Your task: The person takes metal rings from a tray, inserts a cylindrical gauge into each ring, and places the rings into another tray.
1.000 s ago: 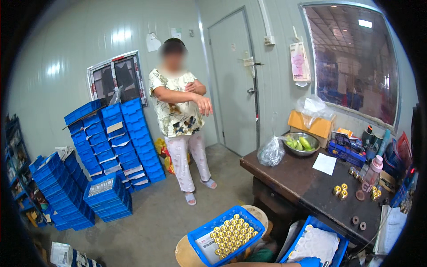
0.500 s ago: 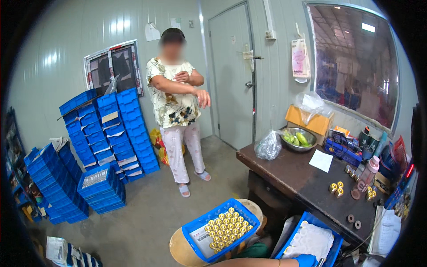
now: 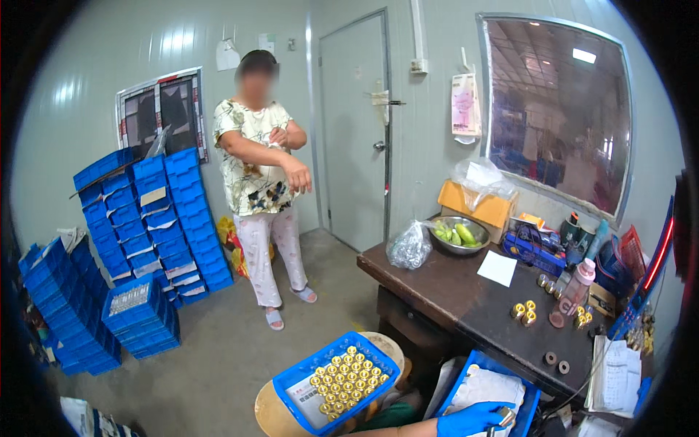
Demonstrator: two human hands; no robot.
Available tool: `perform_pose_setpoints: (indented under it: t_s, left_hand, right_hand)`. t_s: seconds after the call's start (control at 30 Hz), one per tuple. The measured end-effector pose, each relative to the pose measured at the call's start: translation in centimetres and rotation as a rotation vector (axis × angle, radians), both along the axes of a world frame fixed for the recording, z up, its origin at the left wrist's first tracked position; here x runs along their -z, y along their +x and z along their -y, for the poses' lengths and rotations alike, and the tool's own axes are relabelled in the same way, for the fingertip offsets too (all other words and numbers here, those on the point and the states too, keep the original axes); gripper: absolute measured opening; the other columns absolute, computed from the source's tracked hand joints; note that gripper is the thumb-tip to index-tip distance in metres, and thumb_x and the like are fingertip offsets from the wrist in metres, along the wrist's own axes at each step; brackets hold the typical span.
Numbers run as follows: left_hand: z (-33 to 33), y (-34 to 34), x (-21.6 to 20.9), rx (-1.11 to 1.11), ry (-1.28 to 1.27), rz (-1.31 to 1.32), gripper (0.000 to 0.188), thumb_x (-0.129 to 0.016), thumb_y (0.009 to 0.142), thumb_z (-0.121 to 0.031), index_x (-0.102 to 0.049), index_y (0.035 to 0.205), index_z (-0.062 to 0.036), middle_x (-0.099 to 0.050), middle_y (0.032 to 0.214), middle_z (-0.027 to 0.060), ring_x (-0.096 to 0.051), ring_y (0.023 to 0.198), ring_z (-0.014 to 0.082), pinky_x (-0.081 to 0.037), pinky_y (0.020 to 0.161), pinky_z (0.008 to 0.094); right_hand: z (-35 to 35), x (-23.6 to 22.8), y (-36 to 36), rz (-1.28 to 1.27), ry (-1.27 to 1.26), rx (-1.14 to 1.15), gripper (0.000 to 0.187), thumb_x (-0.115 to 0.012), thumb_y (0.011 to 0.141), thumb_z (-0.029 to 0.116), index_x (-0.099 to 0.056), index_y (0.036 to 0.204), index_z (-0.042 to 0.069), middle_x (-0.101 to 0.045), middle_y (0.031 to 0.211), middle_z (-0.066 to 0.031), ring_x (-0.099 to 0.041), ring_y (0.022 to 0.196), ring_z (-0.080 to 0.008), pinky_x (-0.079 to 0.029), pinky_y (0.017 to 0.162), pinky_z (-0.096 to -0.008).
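My left hand (image 3: 472, 419), in a blue glove, reaches in from the lower edge over a blue crate (image 3: 531, 405) with white sheeting (image 3: 486, 390) in it. Its fingers are closed on a short silvery metal cylinder (image 3: 505, 416). A second metal piece shows just below, cut by the frame's edge. My right hand is out of view. To the left, a blue tray (image 3: 291, 384) holds rows of gold-topped metal cylinders (image 3: 346, 380) over printed paper and clear plastic. It rests on round wooden-looking stool tops (image 3: 268, 409).
A person (image 3: 255, 175) stands beyond the tray, one arm across the body. Stacked blue crates (image 3: 193, 226) line the left wall. On the dark desk (image 3: 429, 291) are a bowl of green vegetables (image 3: 460, 237), a bag (image 3: 410, 246), a pink-capped bottle (image 3: 575, 288), metal cylinders (image 3: 524, 313) and rings (image 3: 557, 363).
The view has shifted, moving the scene left and slightly down in the picture. My left hand has lifted over the crate, bringing the metal cylinder more fully into sight.
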State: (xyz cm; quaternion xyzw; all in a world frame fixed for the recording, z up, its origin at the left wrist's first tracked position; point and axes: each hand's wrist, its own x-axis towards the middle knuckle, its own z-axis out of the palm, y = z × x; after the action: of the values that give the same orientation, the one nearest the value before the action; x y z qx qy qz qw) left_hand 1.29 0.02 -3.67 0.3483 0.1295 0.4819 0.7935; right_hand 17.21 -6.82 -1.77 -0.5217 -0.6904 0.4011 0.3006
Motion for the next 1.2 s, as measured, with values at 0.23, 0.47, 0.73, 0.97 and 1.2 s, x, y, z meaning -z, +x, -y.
perform_pose_setpoints:
  t_s: [0.23, 0.47, 0.73, 0.97, 1.2]
  left_hand:
    - [3.1, -1.1, -4.2, -0.154, 0.206, -0.080, 0.035, -0.053, 0.078, -0.001, -0.046, 0.113, -0.0013, -0.053, 0.099, 0.0056, -0.050, 0.088, 0.0115, -0.043, 0.073, 0.0232]
    - [5.2, -1.1, -6.2, -0.289, 0.214, -0.517, 0.048, -0.065, 0.070, -0.006, -0.047, 0.115, -0.0007, -0.052, 0.105, 0.0081, -0.047, 0.098, 0.0155, -0.041, 0.083, 0.0283]
    - [4.9, 0.6, -4.0, -0.258, 0.166, -0.348, 0.041, -0.061, 0.075, -0.006, -0.044, 0.112, -0.0018, -0.052, 0.098, 0.0042, -0.050, 0.089, 0.0116, -0.042, 0.078, 0.0246]
    - [6.4, 2.8, -2.4, -0.273, 0.015, -0.177, 0.033, -0.044, 0.080, -0.005, -0.046, 0.112, 0.0049, -0.054, 0.103, 0.0132, -0.053, 0.090, 0.0204, -0.043, 0.081, 0.0294]
    - [7.6, 4.1, -2.5, -0.656, 0.225, -0.304, 0.042, -0.049, 0.080, -0.014, -0.042, 0.115, 0.0087, -0.051, 0.108, 0.0185, -0.051, 0.098, 0.0279, -0.038, 0.088, 0.0340]
  right_hand:
    - [0.3, 0.3, -1.7, -0.028, 0.485, 0.047, 0.023, -0.046, 0.086, 0.017, -0.055, 0.077, -0.003, -0.047, 0.054, -0.0082, -0.041, 0.050, -0.0148, -0.034, 0.047, -0.0304]
    - [0.5, 1.0, -1.6, 0.285, 0.558, 0.079, 0.020, -0.052, 0.082, 0.014, -0.058, 0.091, -0.003, -0.059, 0.068, -0.0174, -0.054, 0.053, -0.0236, -0.042, 0.049, -0.0336]
    - [1.1, 0.6, -1.7, 0.242, 0.636, 0.058, 0.011, -0.049, 0.082, 0.009, -0.054, 0.081, -0.001, -0.054, 0.067, -0.0147, -0.053, 0.059, -0.0273, -0.041, 0.052, -0.0370]
    - [1.9, -2.5, -3.2, -0.194, 0.428, 0.147, 0.010, -0.055, 0.078, 0.010, -0.053, 0.074, 0.002, -0.051, 0.062, -0.0155, -0.049, 0.053, -0.0281, -0.038, 0.048, -0.0349]
    - [2.1, -2.0, -3.5, -0.277, 0.410, 0.287, 0.010, -0.056, 0.078, 0.009, -0.052, 0.071, 0.002, -0.050, 0.059, -0.0138, -0.048, 0.051, -0.0284, -0.037, 0.047, -0.0353]
